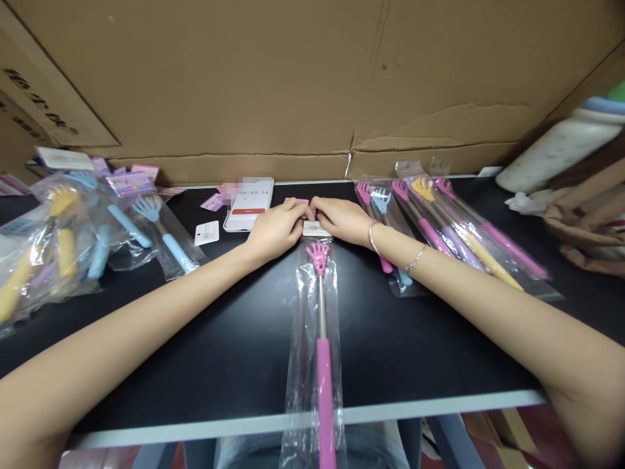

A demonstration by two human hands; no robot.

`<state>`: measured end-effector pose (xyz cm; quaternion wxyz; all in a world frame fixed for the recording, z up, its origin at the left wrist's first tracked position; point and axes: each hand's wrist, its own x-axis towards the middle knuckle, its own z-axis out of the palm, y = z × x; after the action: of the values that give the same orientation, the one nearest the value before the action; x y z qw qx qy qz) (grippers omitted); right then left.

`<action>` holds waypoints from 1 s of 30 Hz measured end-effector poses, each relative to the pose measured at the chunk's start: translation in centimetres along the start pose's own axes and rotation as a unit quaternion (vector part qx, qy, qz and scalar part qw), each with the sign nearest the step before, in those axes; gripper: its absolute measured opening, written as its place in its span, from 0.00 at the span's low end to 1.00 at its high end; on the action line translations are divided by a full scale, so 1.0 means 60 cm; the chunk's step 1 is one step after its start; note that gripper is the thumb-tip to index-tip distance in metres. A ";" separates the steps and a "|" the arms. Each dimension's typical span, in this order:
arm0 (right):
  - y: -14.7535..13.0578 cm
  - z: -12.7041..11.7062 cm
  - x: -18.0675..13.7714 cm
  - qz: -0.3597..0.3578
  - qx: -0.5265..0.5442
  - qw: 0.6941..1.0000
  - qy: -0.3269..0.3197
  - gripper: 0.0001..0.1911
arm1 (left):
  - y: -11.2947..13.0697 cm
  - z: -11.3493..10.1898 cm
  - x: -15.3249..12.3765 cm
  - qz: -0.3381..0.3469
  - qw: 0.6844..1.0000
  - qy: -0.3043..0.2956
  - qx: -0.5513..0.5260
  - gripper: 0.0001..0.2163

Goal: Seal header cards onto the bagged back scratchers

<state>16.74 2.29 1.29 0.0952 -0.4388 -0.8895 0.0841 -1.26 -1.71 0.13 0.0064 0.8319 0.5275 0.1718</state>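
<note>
A pink back scratcher (324,371) in a clear plastic bag (303,326) lies lengthwise before me, its claw end away from me and its handle past the table's front edge. At the bag's far end is a small white card (316,228). My left hand (274,229) and my right hand (344,220) meet there, fingers bent and pinched at the card's two sides. Exactly how the fingertips grip is partly hidden. Just beyond them shows a bit of a pink card (295,201). A bracelet sits on my right wrist.
Bagged back scratchers lie at right (469,241), and a looser pile (63,241) sits at left. Behind my left hand are a phone (250,205) showing a timer and a white tag (207,232). A cardboard wall (303,85) closes the back; a bottle (556,153) leans at right.
</note>
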 end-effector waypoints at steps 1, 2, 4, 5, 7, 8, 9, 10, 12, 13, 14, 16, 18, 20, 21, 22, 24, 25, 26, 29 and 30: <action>0.000 0.000 0.000 0.001 0.002 1.000 -0.001 0.14 | 0.000 0.000 0.000 -0.001 1.000 -0.001 0.002 0.15; 0.000 0.000 0.000 0.001 0.003 1.000 -0.001 0.14 | 0.001 0.000 0.000 -0.002 1.000 -0.001 0.003 0.15; 0.000 -0.001 0.000 0.002 0.005 1.000 -0.001 0.14 | 0.001 0.000 0.000 -0.003 1.000 0.001 0.004 0.15; 0.001 -0.001 0.000 0.001 0.003 1.000 -0.002 0.14 | 0.001 0.000 0.000 -0.003 1.000 0.002 0.004 0.15; 0.001 0.000 0.001 -0.002 0.000 1.000 -0.001 0.14 | 0.001 0.000 0.000 -0.001 1.000 0.004 0.003 0.15; 0.002 0.000 0.001 -0.003 -0.001 1.000 -0.001 0.14 | 0.001 0.000 0.000 0.000 1.000 0.004 0.003 0.15; 0.002 0.000 0.001 -0.004 -0.001 1.000 -0.001 0.14 | 0.001 0.000 0.000 0.000 1.000 0.003 0.002 0.15; 0.002 0.000 0.001 -0.004 0.001 1.000 -0.001 0.13 | 0.002 -0.001 0.000 0.000 1.000 0.002 0.001 0.15; 0.001 0.000 0.000 -0.001 0.003 1.000 -0.002 0.13 | 0.002 -0.001 0.000 -0.001 1.000 -0.002 0.000 0.15; 0.001 0.000 0.000 0.001 0.003 1.000 -0.003 0.13 | 0.002 -0.002 0.000 -0.002 1.000 -0.003 0.000 0.15; 0.000 -0.001 0.000 0.001 0.002 1.000 -0.003 0.13 | 0.002 -0.002 0.000 -0.002 1.000 -0.003 0.000 0.15; -0.001 -0.001 0.000 0.001 0.001 1.000 -0.004 0.14 | 0.002 -0.002 0.000 -0.001 1.000 -0.001 0.001 0.15; -0.001 -0.001 0.000 -0.001 -0.001 1.000 -0.004 0.14 | 0.002 -0.001 0.000 0.001 1.000 0.003 0.001 0.15; -0.001 -0.001 0.000 -0.002 0.000 1.000 -0.004 0.14 | 0.002 -0.001 0.000 0.001 1.000 0.004 0.003 0.15; 0.000 -0.001 0.000 -0.001 0.000 1.000 -0.004 0.14 | 0.002 -0.001 0.000 0.000 1.000 0.004 0.004 0.15; 0.000 -0.001 0.000 -0.001 -0.001 1.000 -0.005 0.14 | 0.002 -0.001 0.000 -0.001 1.000 0.003 0.006 0.15; 0.001 -0.001 0.000 -0.002 -0.006 1.000 -0.004 0.14 | 0.003 -0.001 0.000 -0.001 1.000 0.001 0.009 0.14; 0.001 0.000 0.000 -0.003 -0.010 1.000 -0.003 0.15 | 0.003 -0.001 0.000 -0.001 1.000 0.001 0.010 0.14; 0.001 0.000 0.000 -0.004 -0.013 1.000 -0.001 0.15 | 0.003 -0.001 0.000 -0.001 1.000 0.000 0.010 0.14; 0.002 0.001 0.001 -0.006 -0.015 1.000 0.001 0.15 | 0.004 -0.002 0.000 -0.002 1.000 -0.004 0.010 0.15; 0.002 0.002 0.001 -0.007 -0.015 1.000 0.001 0.14 | 0.004 -0.003 0.000 -0.003 1.000 -0.006 0.010 0.15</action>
<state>16.79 2.41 1.16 0.0898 -0.4345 -0.8935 0.0695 -1.10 -1.84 0.34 0.0015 0.8313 0.5318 0.1617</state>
